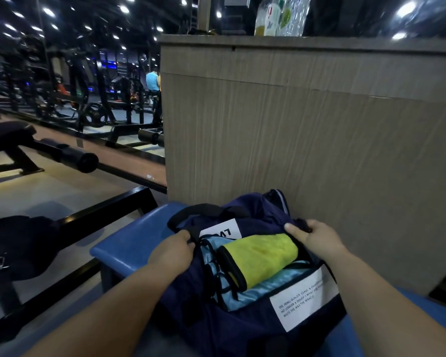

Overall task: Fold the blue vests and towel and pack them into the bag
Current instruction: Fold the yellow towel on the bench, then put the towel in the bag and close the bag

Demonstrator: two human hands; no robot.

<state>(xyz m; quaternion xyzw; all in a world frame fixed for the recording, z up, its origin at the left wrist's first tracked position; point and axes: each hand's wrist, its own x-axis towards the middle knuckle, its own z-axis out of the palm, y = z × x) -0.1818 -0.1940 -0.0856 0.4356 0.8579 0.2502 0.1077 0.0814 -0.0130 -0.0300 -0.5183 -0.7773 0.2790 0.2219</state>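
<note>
Head view is showing us both hands working at the mouth of the navy bag, which is sitting on the blue bench close in front of us.

The left hand is curling its fingers over the left lip of the opening, just beside the black carry strap. The right hand is pinching the dark fabric at the far right end, thumb laid on top. We cannot tell whether either hand is holding a zip pull.

Inside, the folded light-blue vests are lying flat, and the folded yellow towel is resting on top of them, reaching up to the lip. We are judging the packing as done and the closing as the step in hand.

For a sound close, we are advising that the towel be pressed down below the lip first, then both lips be drawn together evenly, so no cloth is catching in the seam. The strap is lying across the left end and may be getting in the way.

A wood-grain counter is standing directly behind the bag, limiting room on the far side, with bottles on top. A black garment is hanging on a black rail at near left, well apart from the bag. Gym machines and a person are showing far left.
</note>
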